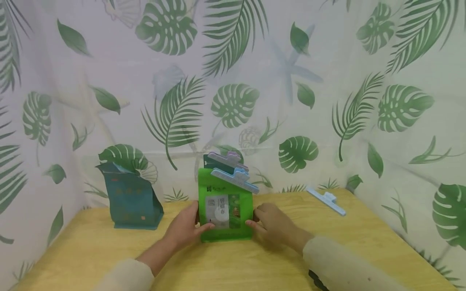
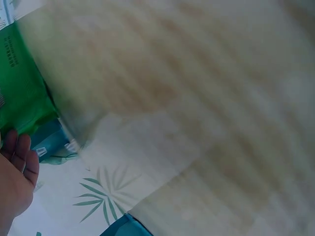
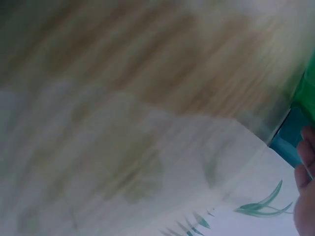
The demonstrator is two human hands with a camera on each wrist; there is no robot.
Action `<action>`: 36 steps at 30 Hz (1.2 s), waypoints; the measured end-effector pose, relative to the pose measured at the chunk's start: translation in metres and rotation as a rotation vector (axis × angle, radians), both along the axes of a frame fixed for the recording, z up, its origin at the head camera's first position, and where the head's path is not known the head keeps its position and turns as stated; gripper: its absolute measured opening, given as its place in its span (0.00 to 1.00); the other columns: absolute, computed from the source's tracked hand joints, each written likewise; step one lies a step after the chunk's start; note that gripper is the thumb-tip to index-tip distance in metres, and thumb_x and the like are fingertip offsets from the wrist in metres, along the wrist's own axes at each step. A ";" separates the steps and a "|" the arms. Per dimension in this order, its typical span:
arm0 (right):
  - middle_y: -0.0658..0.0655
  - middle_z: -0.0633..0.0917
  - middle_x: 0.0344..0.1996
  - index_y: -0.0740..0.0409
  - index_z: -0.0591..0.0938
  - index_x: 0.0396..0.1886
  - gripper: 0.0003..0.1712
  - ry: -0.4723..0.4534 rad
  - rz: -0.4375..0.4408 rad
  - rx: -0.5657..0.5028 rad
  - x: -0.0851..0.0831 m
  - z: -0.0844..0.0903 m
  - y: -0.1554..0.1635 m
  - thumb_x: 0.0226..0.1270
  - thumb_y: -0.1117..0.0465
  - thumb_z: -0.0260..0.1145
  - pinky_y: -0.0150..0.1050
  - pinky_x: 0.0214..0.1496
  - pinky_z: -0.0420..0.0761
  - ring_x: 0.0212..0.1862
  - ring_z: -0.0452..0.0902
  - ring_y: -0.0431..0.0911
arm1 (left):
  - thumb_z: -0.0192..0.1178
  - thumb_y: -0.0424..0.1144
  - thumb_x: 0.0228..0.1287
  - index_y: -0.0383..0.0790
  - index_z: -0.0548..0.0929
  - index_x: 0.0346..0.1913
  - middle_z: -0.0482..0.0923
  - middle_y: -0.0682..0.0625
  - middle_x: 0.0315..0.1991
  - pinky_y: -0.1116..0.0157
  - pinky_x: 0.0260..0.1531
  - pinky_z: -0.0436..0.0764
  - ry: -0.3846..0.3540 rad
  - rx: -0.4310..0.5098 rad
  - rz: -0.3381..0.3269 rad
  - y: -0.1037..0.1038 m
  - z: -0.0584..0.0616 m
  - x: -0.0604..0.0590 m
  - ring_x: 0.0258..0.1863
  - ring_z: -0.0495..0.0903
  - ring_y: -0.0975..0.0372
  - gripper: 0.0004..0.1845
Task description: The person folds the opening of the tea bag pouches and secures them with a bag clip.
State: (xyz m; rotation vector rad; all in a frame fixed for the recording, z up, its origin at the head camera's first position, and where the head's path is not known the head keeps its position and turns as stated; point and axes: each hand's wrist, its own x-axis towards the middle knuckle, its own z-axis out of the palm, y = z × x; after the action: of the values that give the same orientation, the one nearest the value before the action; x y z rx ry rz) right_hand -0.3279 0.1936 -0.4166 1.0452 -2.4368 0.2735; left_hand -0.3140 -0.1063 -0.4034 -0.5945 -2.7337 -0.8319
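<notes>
Green pouch (image 1: 225,206), teal bag (image 1: 131,202), pale blue clip (image 1: 326,201), leaf-print white backdrop (image 1: 364,81).

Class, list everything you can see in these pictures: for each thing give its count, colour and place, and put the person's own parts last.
Green pouch: 1, green with a label, upright at table centre, held on both sides.
Teal bag behind the pouch: 1, dark teal, only its top shows.
Clips on the tops: 2, light blue on the green pouch, lilac on the bag behind.
Teal bag: 1, teal, standing at the table's back left, unclipped.
Loose clip: 1, light blue, lying at back right.
Table: 1, yellow wood.
Backdrop: 1, white with green leaves.
Left hand: grip on the pouch's left edge.
Right hand: grip on its right edge.
</notes>
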 end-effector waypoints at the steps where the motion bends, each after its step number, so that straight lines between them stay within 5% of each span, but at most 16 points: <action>1: 0.45 0.75 0.22 0.51 0.77 0.25 0.17 0.035 0.009 0.011 -0.001 -0.002 -0.001 0.74 0.49 0.61 0.40 0.40 0.74 0.29 0.70 0.40 | 0.72 0.50 0.59 0.41 0.73 0.54 0.73 0.55 0.33 0.66 0.31 0.72 0.000 0.006 -0.008 0.000 -0.003 0.000 0.31 0.70 0.64 0.27; 5: 0.45 0.70 0.20 0.49 0.73 0.22 0.18 0.093 0.019 0.022 -0.003 -0.007 -0.001 0.74 0.51 0.62 0.39 0.37 0.72 0.28 0.65 0.39 | 0.71 0.50 0.60 0.40 0.73 0.54 0.76 0.54 0.37 0.64 0.35 0.76 0.058 -0.059 0.010 0.001 -0.011 -0.003 0.34 0.74 0.64 0.27; 13: 0.48 0.78 0.23 0.52 0.74 0.23 0.17 -0.038 -0.064 -0.030 -0.008 -0.011 -0.003 0.75 0.54 0.61 0.38 0.36 0.76 0.30 0.73 0.41 | 0.64 0.57 0.65 0.39 0.75 0.42 0.71 0.52 0.28 0.60 0.29 0.74 0.182 -0.326 0.084 0.005 -0.022 -0.011 0.27 0.72 0.60 0.23; 17: 0.45 0.72 0.20 0.52 0.72 0.23 0.17 -0.034 -0.086 -0.015 -0.012 -0.013 -0.003 0.74 0.55 0.62 0.36 0.32 0.72 0.26 0.66 0.39 | 0.63 0.56 0.67 0.39 0.75 0.41 0.72 0.52 0.28 0.59 0.30 0.74 0.181 -0.332 0.096 0.006 -0.024 -0.015 0.28 0.72 0.60 0.21; 26: 0.46 0.73 0.19 0.51 0.73 0.21 0.18 0.054 -0.153 0.037 -0.016 -0.012 -0.005 0.73 0.54 0.62 0.43 0.37 0.78 0.27 0.72 0.43 | 0.63 0.54 0.68 0.41 0.75 0.39 0.74 0.52 0.28 0.59 0.31 0.75 0.199 -0.336 0.090 0.005 -0.023 -0.023 0.29 0.76 0.58 0.18; 36: 0.45 0.75 0.17 0.50 0.75 0.19 0.18 0.079 -0.094 0.026 -0.019 -0.015 -0.006 0.70 0.56 0.65 0.40 0.35 0.77 0.25 0.71 0.40 | 0.62 0.51 0.69 0.39 0.76 0.39 0.78 0.48 0.30 0.57 0.31 0.77 0.172 -0.321 0.085 0.003 -0.030 -0.026 0.32 0.79 0.55 0.17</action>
State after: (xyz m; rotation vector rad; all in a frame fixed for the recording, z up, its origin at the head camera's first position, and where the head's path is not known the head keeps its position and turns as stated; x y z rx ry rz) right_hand -0.3470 0.1876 -0.4312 0.9310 -2.4163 0.1672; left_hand -0.3396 -0.1029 -0.4335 -0.5731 -2.7267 -0.3069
